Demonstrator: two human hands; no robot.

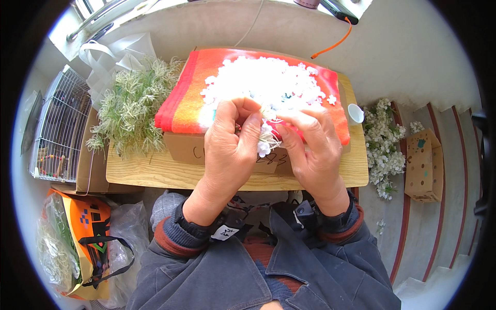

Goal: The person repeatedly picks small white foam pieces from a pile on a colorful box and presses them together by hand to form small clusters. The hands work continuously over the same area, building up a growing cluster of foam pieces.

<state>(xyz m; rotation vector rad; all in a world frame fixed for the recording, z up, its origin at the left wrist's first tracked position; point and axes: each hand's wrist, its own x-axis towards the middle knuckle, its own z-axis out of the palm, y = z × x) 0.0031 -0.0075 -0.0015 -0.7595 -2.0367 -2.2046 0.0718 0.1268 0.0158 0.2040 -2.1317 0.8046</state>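
Observation:
My left hand (236,135) pinches a small sprig of artificial white flowers (266,141) between thumb and fingers. Thin pale strands fan out among its blossoms. My right hand (316,137) is bent close beside the sprig, thumb and forefinger near its top; whether they grip a part of it cannot be told. Behind both hands, loose white artificial blossoms (263,77) are heaped on a folded red and orange cloth (182,104). Bright light washes out the heap's middle. The cloth covers a cardboard box (186,149) that bears handwriting.
The box stands on a wooden table (155,170). Bundled pale-green artificial sprigs (131,104) lie left, a small white cup (355,114) right. A wire cage (60,128) and orange bag (77,228) flank my left. White flower bunches (383,151) and a carton (424,166) lie on stairs.

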